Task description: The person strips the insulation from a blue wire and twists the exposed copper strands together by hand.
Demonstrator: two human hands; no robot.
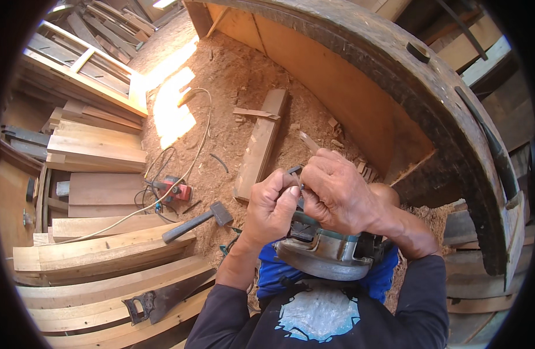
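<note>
In my lap lies a power tool with a rounded metal base and teal housing, likely a router (328, 256). Above it, my left hand (273, 203) and my right hand (337, 189) meet, fingers closed in a pinch. A small dark piece (294, 170) shows between them; its kind is mostly hidden by the fingers. Just beyond my right knuckles a pale flat strip (308, 141) sticks out; whether I hold it or it lies on the floor, I cannot tell.
A hammer (200, 223), a handsaw (165, 296) and stacked boards (104, 247) lie at left. Beyond them is a red power tool (175, 189) with a cord. A thick plank (261, 145) rests on the shavings-covered floor. A large curved wooden form (389, 58) arches along the right.
</note>
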